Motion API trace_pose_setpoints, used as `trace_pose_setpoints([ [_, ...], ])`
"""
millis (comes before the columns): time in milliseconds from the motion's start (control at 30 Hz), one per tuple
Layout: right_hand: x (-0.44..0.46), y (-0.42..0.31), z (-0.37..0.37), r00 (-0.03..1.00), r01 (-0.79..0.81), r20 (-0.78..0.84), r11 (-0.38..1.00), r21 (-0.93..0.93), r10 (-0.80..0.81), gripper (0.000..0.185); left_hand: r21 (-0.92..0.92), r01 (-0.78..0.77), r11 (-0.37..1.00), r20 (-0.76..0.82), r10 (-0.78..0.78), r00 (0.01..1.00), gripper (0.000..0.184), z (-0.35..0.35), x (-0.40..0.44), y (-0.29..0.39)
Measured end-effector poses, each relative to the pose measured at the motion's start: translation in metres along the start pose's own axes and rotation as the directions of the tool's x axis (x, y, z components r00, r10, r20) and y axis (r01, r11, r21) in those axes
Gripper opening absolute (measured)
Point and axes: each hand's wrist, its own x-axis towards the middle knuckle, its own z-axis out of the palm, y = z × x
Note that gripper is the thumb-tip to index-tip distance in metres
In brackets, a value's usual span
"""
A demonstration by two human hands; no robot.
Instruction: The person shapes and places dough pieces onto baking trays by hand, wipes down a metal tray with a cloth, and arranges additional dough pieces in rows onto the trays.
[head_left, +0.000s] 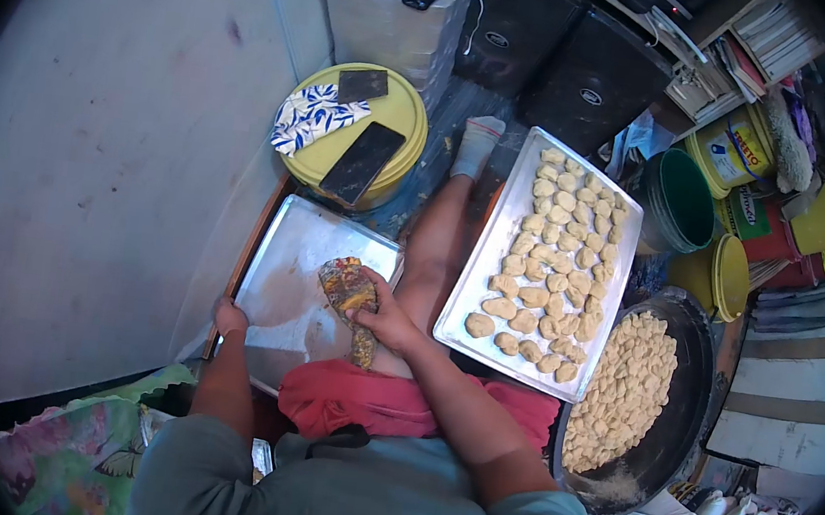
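My right hand [386, 313] is closed around a bunched cloth [344, 289] with a dark, yellow and orange pattern. The cloth is over a metal baking tray [277, 253], whose surface has brownish smears. At that tray's left edge, my left hand [231, 318] grips the rim, its fingers partly hidden. To the right of my leg, a second baking tray [500, 191] carries rows of pale dough pieces [560, 216]. Beside it, a black tub [681, 427] holds a large heap of small dough pieces [628, 386].
A yellow-lidded bucket [414, 107] bears a dark phone [363, 164] and a blue-and-white cloth [313, 116]. Black speakers [592, 80] stand at the back. A green bucket [681, 200] and yellow tubs [729, 278] crowd the right. A wall [113, 146] bounds the left.
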Motion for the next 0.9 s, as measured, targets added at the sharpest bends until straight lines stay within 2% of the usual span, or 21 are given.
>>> trace_pose_setpoints([
  [100, 0.003, 0.003, -0.002, 1.0, 0.008, 0.001, 0.999, -0.031, -0.008, 0.082, -0.043, -0.059, 0.997, 0.05, 0.061, 0.997, 0.014, -0.007, 0.008, 0.001],
  [200, 0.001, 0.0, 0.0, 1.0, -0.003, -0.011, 0.998, -0.062, 0.002, 0.083, -0.002, -0.066, 0.998, 0.11, 0.066, 0.992, 0.012, -0.013, 0.013, 0.003],
  [300, -0.003, -0.009, -0.001, 1.0, -0.019, -0.022, 0.995, -0.095, 0.017, 0.083, -0.035, -0.08, 0.996, 0.096, 0.083, 0.992, 0.014, -0.008, 0.019, 0.001],
  [400, -0.004, -0.016, 0.001, 0.999, -0.038, -0.031, 0.993, -0.116, 0.035, 0.083, -0.071, -0.01, 0.997, 0.092, 0.016, 0.996, 0.016, 0.012, 0.028, -0.016],
  [500, 0.005, -0.001, -0.003, 0.999, -0.026, -0.021, 0.995, -0.094, 0.024, 0.083, 0.02, -0.148, 0.989, 0.172, 0.143, 0.975, 0.018, -0.014, 0.018, -0.011],
  [600, 0.009, 0.004, -0.002, 0.999, -0.032, -0.007, 0.998, -0.049, 0.031, 0.083, -0.093, -0.092, 0.991, 0.166, 0.106, 0.98, 0.018, -0.034, 0.012, -0.006],
  [700, 0.011, 0.005, 0.002, 1.0, -0.018, 0.001, 1.0, 0.002, 0.018, 0.083, -0.282, -0.046, 0.958, 0.181, 0.1, 0.978, 0.023, -0.055, 0.009, -0.003],
  [800, 0.008, -0.001, 0.004, 1.0, -0.023, 0.001, 1.0, 0.016, 0.023, 0.083, -0.352, -0.135, 0.926, 0.329, 0.258, 0.909, 0.03, -0.109, -0.002, 0.014],
  [900, 0.005, -0.004, 0.004, 1.0, -0.003, -0.025, 1.0, -0.005, 0.003, 0.082, -0.397, -0.409, 0.822, 0.171, 0.504, 0.847, 0.033, -0.133, -0.003, 0.017],
])
